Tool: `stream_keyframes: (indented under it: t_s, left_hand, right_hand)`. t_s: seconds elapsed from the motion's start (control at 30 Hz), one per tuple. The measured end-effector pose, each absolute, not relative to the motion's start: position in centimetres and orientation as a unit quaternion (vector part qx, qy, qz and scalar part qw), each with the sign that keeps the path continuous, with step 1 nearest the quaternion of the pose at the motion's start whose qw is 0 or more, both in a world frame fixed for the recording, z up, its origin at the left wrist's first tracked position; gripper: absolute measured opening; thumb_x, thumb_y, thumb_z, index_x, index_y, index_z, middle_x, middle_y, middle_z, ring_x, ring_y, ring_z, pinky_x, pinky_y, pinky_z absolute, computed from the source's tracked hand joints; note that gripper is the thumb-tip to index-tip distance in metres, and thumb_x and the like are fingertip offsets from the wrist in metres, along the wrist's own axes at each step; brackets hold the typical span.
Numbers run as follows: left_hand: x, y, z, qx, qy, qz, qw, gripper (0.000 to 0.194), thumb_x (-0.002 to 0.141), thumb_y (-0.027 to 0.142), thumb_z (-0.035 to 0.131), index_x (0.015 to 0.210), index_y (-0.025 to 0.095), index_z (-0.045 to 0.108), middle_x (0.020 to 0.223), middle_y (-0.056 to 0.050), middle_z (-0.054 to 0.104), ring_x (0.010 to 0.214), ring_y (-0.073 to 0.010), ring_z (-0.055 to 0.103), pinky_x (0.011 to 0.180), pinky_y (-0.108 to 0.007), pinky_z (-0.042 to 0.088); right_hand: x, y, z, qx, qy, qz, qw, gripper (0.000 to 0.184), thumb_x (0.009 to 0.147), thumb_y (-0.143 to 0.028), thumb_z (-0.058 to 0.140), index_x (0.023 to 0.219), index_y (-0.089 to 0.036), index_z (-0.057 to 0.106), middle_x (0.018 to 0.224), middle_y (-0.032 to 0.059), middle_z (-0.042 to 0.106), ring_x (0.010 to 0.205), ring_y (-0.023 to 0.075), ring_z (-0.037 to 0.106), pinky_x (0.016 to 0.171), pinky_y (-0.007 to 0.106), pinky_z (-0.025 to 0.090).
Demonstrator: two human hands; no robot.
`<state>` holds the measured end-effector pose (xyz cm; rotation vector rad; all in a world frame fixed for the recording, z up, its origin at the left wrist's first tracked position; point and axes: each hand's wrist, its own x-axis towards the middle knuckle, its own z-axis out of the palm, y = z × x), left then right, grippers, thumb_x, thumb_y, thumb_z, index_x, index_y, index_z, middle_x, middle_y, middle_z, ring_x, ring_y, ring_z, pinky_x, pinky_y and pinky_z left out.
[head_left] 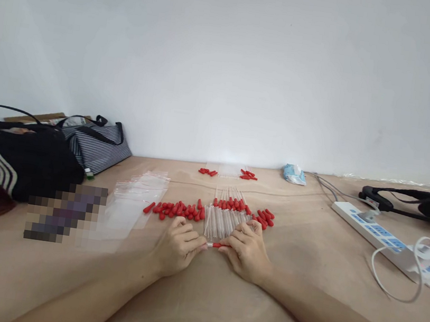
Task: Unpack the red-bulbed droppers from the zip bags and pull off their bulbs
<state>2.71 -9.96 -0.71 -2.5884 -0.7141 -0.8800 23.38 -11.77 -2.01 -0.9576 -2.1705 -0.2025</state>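
Observation:
Low at the middle of the table, my left hand point(181, 247) is closed on a clear dropper tube point(209, 245). My right hand point(247, 251) pinches a red rubber bulb point(216, 245) that meets the tube's right end; how far the tube sits inside is hidden by my fingers. Just beyond my hands lies a row of clear dropper tubes point(222, 223). Loose red bulbs point(176, 209) spread to its left, and a smaller group point(265, 217) is at its right. Behind the row are droppers with red bulbs fitted point(233, 204), their tips pointing away.
Clear zip bags point(135, 198) lie left of the bulbs. More red bulbs point(207, 172) and tubes rest near the wall. At left stand a black bag point(35, 159) and a striped bag point(99, 144). A power strip point(380, 235), black headset point(412, 205) and blue mask point(294, 174) are at right.

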Motion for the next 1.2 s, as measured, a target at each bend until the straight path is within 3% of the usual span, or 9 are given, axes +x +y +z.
stream_keyframes:
  t_s: [0.4, 0.5, 0.6, 0.7, 0.83, 0.93, 1.03, 1.2]
  left_hand:
    - [1.6, -9.8, -0.6, -0.893, -0.288, -0.322, 0.124, 0.022, 0.085, 0.022, 0.042, 0.071, 0.019, 0.059, 0.054, 0.001, 0.054, 0.053, -0.0110, 0.047, 0.063, -0.029, 0.035]
    - [0.9, -9.6, -0.9, -0.867, -0.336, -0.356, 0.090, 0.022, 0.087, 0.022, 0.039, 0.086, 0.018, 0.060, 0.064, -0.001, 0.055, 0.058, -0.0108, 0.051, 0.058, -0.023, 0.039]
    - [1.5, -9.5, -0.9, -0.861, -0.356, -0.360, 0.052, 0.030, 0.088, 0.018, 0.033, 0.111, 0.015, 0.051, 0.078, -0.004, 0.053, 0.069, -0.0110, 0.054, 0.064, -0.021, 0.044]
    - [3.0, -8.9, -0.6, -0.854, -0.357, -0.374, 0.055, 0.035, 0.086, 0.015, 0.032, 0.118, 0.014, 0.045, 0.082, -0.005, 0.050, 0.072, -0.0113, 0.053, 0.069, -0.022, 0.046]
    - [5.4, -7.3, -0.3, -0.836, -0.364, -0.404, 0.076, 0.026, 0.083, 0.012, 0.036, 0.100, 0.018, 0.054, 0.078, -0.003, 0.052, 0.071, -0.0126, 0.054, 0.069, -0.025, 0.046]
    - [7.2, -6.4, -0.3, -0.843, -0.358, -0.391, 0.091, 0.019, 0.078, 0.007, 0.038, 0.079, 0.017, 0.054, 0.072, -0.002, 0.053, 0.068, -0.0139, 0.054, 0.065, -0.026, 0.046]
    - [8.4, -6.1, -0.5, -0.863, -0.348, -0.352, 0.097, 0.018, 0.074, 0.005, 0.039, 0.069, 0.017, 0.051, 0.069, -0.002, 0.053, 0.066, -0.0147, 0.053, 0.062, -0.026, 0.046]
    - [9.1, -6.6, -0.9, -0.891, -0.312, -0.324, 0.059, 0.011, 0.074, 0.010, 0.045, 0.072, 0.017, 0.054, 0.075, -0.004, 0.057, 0.071, -0.0161, 0.055, 0.067, -0.028, 0.047]
  right_hand:
    - [24.9, -11.8, -2.0, -0.398, -0.834, -0.063, 0.377, 0.015, 0.079, -0.023, 0.047, 0.071, -0.020, 0.060, 0.063, 0.0000, 0.058, 0.071, 0.0143, 0.049, 0.082, 0.038, 0.026]
    - [25.9, -11.3, -1.7, -0.424, -0.791, -0.014, 0.441, 0.018, 0.082, -0.026, 0.045, 0.078, -0.020, 0.061, 0.071, 0.0031, 0.060, 0.072, 0.0152, 0.052, 0.076, 0.035, 0.033]
    - [26.9, -10.0, -1.5, -0.418, -0.758, 0.051, 0.499, 0.022, 0.084, -0.027, 0.041, 0.092, -0.020, 0.061, 0.083, 0.0069, 0.060, 0.078, 0.0163, 0.054, 0.070, 0.031, 0.040]
    - [28.7, -8.1, -1.7, -0.466, -0.709, 0.089, 0.521, 0.026, 0.081, -0.030, 0.043, 0.097, -0.019, 0.061, 0.085, 0.0079, 0.058, 0.079, 0.0173, 0.054, 0.069, 0.031, 0.043]
    - [31.9, -5.9, -2.3, -0.590, -0.580, 0.166, 0.537, 0.036, 0.075, -0.036, 0.048, 0.101, -0.013, 0.056, 0.075, 0.0059, 0.058, 0.061, 0.0145, 0.054, 0.055, 0.027, 0.044]
    - [33.5, -5.6, -2.2, -0.646, -0.542, 0.171, 0.510, 0.033, 0.067, -0.040, 0.055, 0.086, -0.013, 0.059, 0.063, 0.0026, 0.057, 0.052, 0.0130, 0.050, 0.047, 0.024, 0.039]
    - [33.9, -5.7, -1.9, -0.645, -0.578, 0.174, 0.468, 0.029, 0.066, -0.042, 0.055, 0.076, -0.015, 0.062, 0.064, 0.0032, 0.061, 0.053, 0.0128, 0.051, 0.049, 0.024, 0.038]
    - [33.4, -5.4, -1.8, -0.626, -0.638, 0.134, 0.427, 0.028, 0.069, -0.044, 0.054, 0.076, -0.019, 0.065, 0.077, 0.0036, 0.066, 0.070, 0.0161, 0.055, 0.066, 0.028, 0.039]
